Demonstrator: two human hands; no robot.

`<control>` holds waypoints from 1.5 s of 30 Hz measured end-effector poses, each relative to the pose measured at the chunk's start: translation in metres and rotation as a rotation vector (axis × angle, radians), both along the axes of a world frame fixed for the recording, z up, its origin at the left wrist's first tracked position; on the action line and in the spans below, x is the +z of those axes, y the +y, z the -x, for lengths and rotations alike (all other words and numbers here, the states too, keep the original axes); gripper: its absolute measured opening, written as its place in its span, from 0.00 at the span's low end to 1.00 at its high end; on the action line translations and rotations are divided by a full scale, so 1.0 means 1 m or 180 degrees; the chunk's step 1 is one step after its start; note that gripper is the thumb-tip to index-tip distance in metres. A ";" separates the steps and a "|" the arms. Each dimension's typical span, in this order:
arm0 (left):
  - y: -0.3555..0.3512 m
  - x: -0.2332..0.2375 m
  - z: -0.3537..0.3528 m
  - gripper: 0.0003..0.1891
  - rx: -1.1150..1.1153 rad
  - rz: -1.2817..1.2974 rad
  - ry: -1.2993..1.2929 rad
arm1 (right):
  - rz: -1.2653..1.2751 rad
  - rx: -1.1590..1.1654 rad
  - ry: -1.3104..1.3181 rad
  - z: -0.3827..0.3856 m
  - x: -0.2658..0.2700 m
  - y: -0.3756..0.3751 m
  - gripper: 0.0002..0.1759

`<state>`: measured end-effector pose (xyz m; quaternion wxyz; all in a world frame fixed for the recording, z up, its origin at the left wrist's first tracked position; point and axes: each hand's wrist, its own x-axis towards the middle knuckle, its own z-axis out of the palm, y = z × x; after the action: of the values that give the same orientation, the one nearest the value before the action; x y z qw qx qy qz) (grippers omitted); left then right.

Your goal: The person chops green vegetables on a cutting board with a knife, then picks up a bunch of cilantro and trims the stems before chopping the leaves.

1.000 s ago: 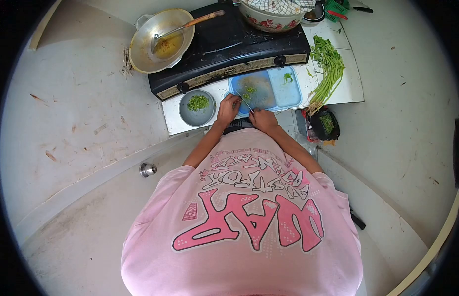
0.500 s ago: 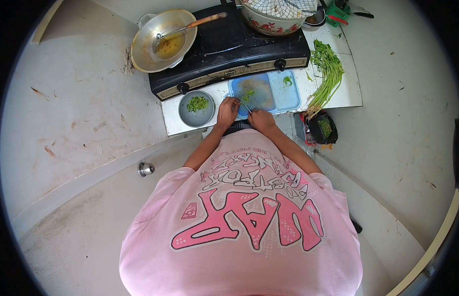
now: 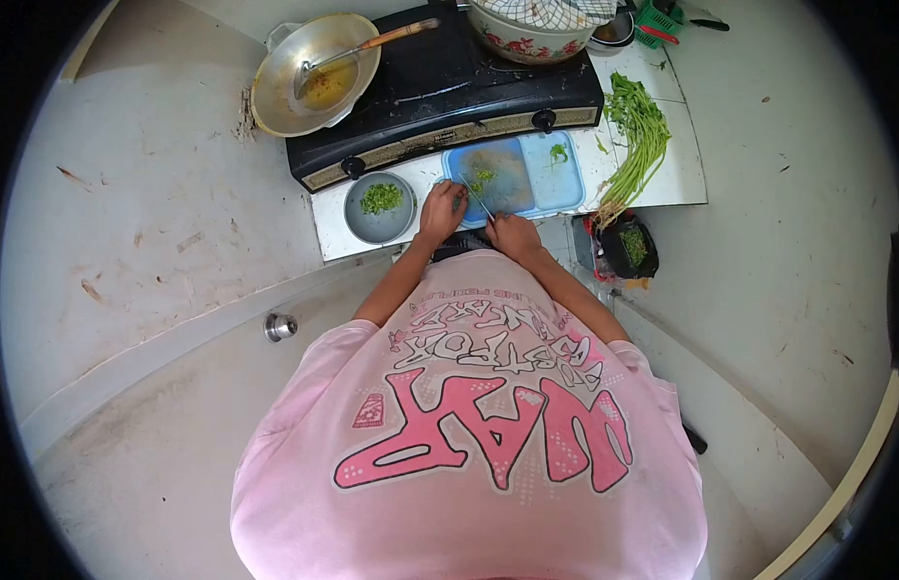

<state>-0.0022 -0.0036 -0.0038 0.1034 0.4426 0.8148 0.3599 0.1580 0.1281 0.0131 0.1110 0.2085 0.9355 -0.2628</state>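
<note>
My right hand [image 3: 513, 235] is closed around the handle of a knife [image 3: 478, 198], whose thin blade slants up and left over a blue cutting board [image 3: 554, 193]. At the board's left near corner, my left hand [image 3: 441, 210] has its fingers curled in beside the blade; whatever they pinch is too small to make out. Finely chopped greens [image 3: 482, 180] lie on the board just beyond the blade. A few loose leaves [image 3: 559, 153] rest on its right part. Left of my left hand, a grey bowl [image 3: 367, 228] holds more chopped greens [image 3: 381, 198].
Behind the board stands a black gas stove [image 3: 440, 97] carrying a wok [image 3: 275, 97] with a ladle [image 3: 396, 35] and a large flowered pot [image 3: 527, 43]. Right lies a bunch of leafy greens [image 3: 645, 145]. A black container [image 3: 619, 253] sits below the counter's edge.
The view has shifted slightly, so the counter sits a little higher and further left. Both hands keep nearly the same place at the board, the knife still in the right one.
</note>
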 end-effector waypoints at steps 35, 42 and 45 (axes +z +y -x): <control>-0.010 0.002 0.008 0.06 -0.0092 0.0078 0.0132 | -0.0076 -0.0142 -0.0227 0.033 -0.009 -0.012 0.26; -0.009 -0.002 0.012 0.06 -0.0020 0.0008 -0.0141 | 0.0015 -0.0225 -0.0375 0.006 0.003 -0.011 0.27; -0.007 0.000 0.017 0.05 -0.0096 -0.0052 -0.0227 | -0.0044 -0.0250 -0.0446 0.001 0.003 -0.011 0.27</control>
<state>-0.0196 -0.0109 -0.0036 0.1341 0.4425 0.8009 0.3805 0.1567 0.1172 0.0166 0.1644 0.2637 0.9183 -0.2453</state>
